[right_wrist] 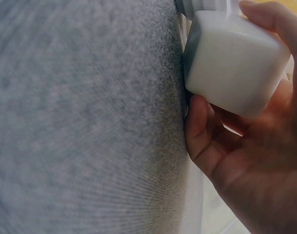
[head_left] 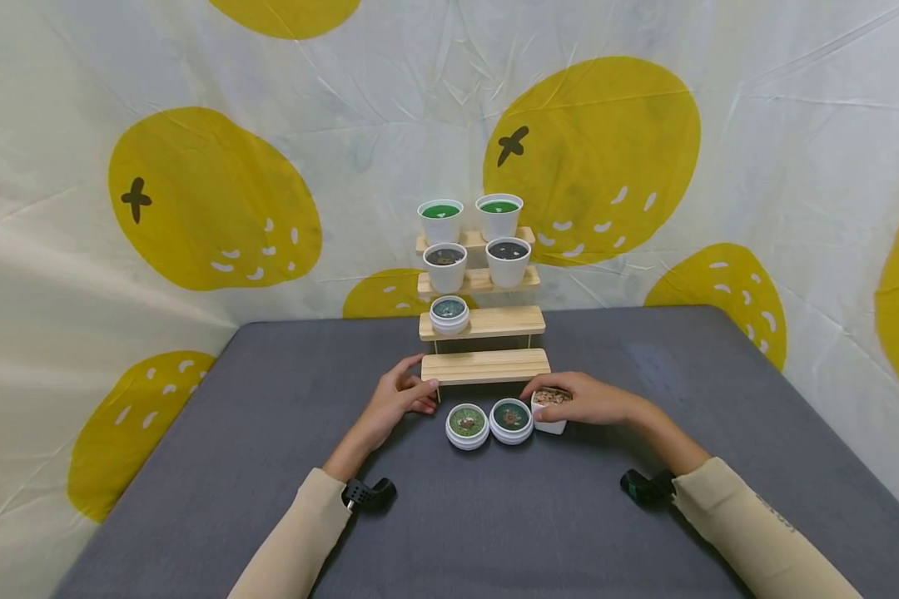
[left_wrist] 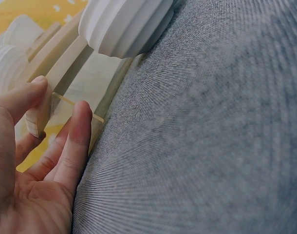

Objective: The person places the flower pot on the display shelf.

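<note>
A stepped wooden display stand rises in tiers. My left hand pinches the left end of its lowest shelf, thumb on the board's edge and a finger beneath, as the left wrist view shows. In front of that shelf, my right hand grips a white square pot topped with brown pebbles, low at the cloth. Two ribbed round white pots stand left of it on the cloth: one with green filling, one with dark teal filling, close beside the square pot.
On the stand's second shelf from the bottom is a ribbed white pot, at the left. Two dark-filled white cups occupy the tier above, and two green-filled cups the top. Grey cloth covers the table; a patterned curtain hangs behind.
</note>
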A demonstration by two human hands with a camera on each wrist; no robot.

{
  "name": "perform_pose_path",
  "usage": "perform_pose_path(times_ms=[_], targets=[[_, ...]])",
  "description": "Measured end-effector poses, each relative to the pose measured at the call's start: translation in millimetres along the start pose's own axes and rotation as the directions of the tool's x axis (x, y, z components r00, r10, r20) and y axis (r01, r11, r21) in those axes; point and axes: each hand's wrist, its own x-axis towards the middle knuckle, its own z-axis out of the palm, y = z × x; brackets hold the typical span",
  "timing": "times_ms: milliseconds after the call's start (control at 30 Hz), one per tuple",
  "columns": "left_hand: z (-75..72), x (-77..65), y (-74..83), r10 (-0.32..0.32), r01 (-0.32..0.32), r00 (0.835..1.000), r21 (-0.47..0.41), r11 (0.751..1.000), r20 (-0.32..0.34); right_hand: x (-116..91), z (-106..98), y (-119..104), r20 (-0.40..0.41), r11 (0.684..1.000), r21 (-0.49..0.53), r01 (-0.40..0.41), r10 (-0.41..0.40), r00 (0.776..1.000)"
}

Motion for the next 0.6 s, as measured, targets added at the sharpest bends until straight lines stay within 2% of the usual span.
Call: perform_pose_path(times_ms=[600], targets=[[1.4,0.2,0.2,0.001,-0.001,1.000,-0.013,1.000,-0.005,2.1,5.2,4.0,-0.036,1.000,0.009,0.005,-0.004,0.999]])
